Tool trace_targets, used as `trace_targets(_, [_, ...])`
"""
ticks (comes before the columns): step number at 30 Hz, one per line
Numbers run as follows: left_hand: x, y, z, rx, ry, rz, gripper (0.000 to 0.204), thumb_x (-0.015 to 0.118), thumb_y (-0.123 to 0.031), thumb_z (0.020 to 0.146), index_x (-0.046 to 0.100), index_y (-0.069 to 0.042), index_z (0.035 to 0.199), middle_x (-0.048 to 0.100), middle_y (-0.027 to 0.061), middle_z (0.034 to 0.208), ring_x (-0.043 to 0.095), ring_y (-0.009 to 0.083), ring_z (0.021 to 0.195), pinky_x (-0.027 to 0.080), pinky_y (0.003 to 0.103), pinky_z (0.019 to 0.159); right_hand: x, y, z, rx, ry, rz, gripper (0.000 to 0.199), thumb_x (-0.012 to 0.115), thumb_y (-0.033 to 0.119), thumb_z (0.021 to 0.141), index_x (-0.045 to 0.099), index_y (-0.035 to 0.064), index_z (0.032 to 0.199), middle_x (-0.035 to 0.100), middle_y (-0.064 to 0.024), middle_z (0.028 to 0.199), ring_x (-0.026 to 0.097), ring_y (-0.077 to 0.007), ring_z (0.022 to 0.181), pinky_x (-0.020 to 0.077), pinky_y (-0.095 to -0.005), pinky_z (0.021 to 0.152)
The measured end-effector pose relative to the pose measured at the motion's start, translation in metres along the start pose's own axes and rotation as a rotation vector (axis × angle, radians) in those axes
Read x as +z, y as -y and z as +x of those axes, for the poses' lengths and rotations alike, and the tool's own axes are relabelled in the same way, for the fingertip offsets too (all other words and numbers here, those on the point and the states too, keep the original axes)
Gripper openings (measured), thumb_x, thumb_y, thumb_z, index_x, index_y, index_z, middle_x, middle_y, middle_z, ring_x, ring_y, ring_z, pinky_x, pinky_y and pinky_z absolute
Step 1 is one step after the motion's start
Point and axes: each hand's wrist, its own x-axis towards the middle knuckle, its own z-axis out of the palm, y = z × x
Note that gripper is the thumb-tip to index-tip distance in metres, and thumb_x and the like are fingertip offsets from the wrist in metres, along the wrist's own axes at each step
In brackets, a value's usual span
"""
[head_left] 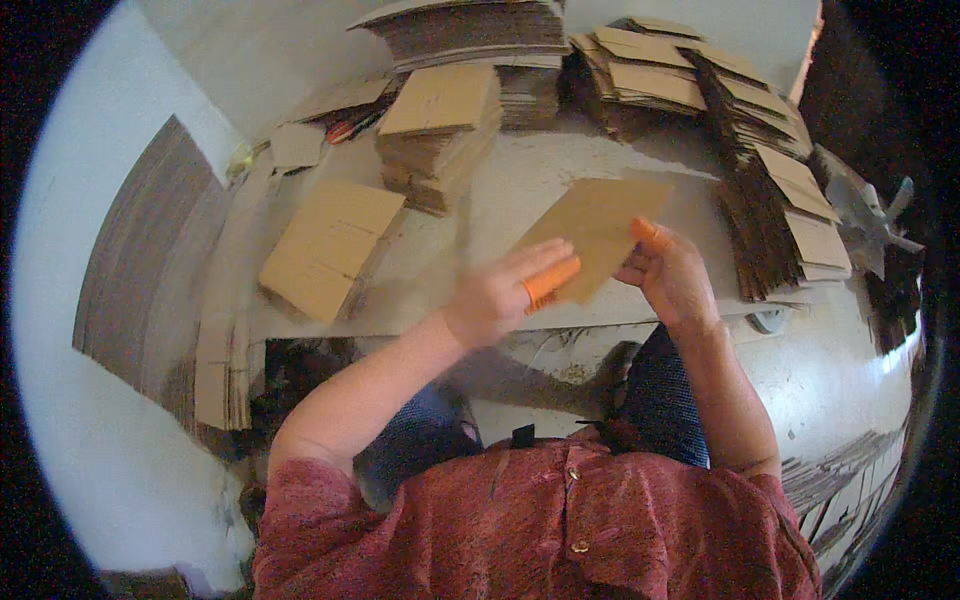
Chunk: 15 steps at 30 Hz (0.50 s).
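I hold a flat brown cardboard sheet (pixel 597 228) tilted in front of me. My left hand (pixel 505 291) grips its lower left edge, with an orange finger cover on one finger. The sheet's right side is held by my right hand (pixel 672 277), which wears an orange cover on the thumb tip. Both hands are a little blurred. The sheet hangs above a pale work surface (pixel 530 180).
A flat cardboard pile (pixel 330 247) lies to the left, a taller stack (pixel 440 135) behind it. More stacks (pixel 480 40) stand at the back, and fanned rows of folded cardboard (pixel 780 190) run along the right. Upright cardboard bundles (pixel 140 260) lean at the far left.
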Motion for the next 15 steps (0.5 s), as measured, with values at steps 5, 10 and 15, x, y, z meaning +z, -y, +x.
trace_targets(5, [-0.035, 0.071, -0.103, -0.755, -0.065, 0.353, 0.069, 0.064, -0.035, 0.076, 0.035, -0.001, 0.129, 0.043, 0.0201, 0.126, 0.044, 0.0347, 0.113, 0.038, 0.043, 0.093, 0.016, -0.016, -0.023, -0.271, -0.236, -0.511, 0.016, 0.050, 0.011, 0.087, 0.060, -0.0005, 0.094, 0.063, -0.0116, 0.084, 0.063, -0.0215, 0.075, 0.0512, -0.0326, 0.066])
trace_targets(10, [-0.090, 0.091, -0.133, -1.189, 0.443, 0.708, 0.046, 0.058, -0.033, 0.081, 0.050, 0.000, 0.112, 0.056, 0.0205, 0.102, 0.055, 0.0350, 0.091, 0.046, 0.043, 0.075, -0.012, -0.050, -0.029, -0.637, -0.204, -1.153, 0.014, 0.057, 0.008, 0.081, 0.059, 0.0003, 0.093, 0.061, -0.0186, 0.074, 0.063, -0.0226, 0.067, 0.0487, -0.0342, 0.061])
trace_targets(15, [-0.111, 0.085, -0.120, -1.292, 0.164, 0.362, 0.022, 0.050, -0.020, 0.084, 0.059, 0.000, 0.090, 0.060, 0.0207, 0.079, 0.058, 0.0335, 0.072, 0.044, 0.042, 0.064, -0.006, -0.053, -0.010, -0.485, -0.102, -1.376, 0.018, 0.062, 0.009, 0.079, 0.058, -0.0020, 0.092, 0.062, -0.0175, 0.072, 0.062, -0.0217, 0.062, 0.0480, -0.0336, 0.058])
